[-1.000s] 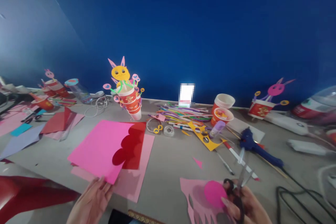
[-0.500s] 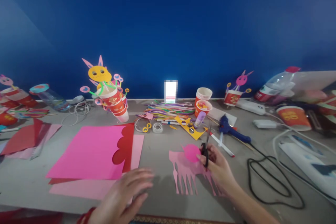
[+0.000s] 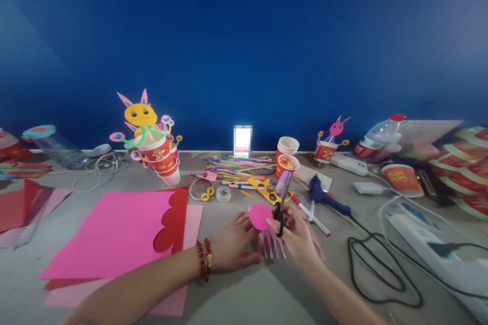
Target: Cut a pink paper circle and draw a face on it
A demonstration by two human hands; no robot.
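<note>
So the left hand (image 3: 236,241) has left the big bright pink sheet (image 3: 110,233) at lower left and is now flat by the cut light pink paper (image 3: 272,245), lower centre, fingertips at the pink circle (image 3: 261,216). Its red bead bracelets (image 3: 204,259) are fully in frame now. The right hand (image 3: 301,233), scissors (image 3: 280,218) and circle have slid from lower right to just right of centre, and they're higher up too. View's swung right, so a bunch of red cups (image 3: 468,177) shows at the right edge.
</note>
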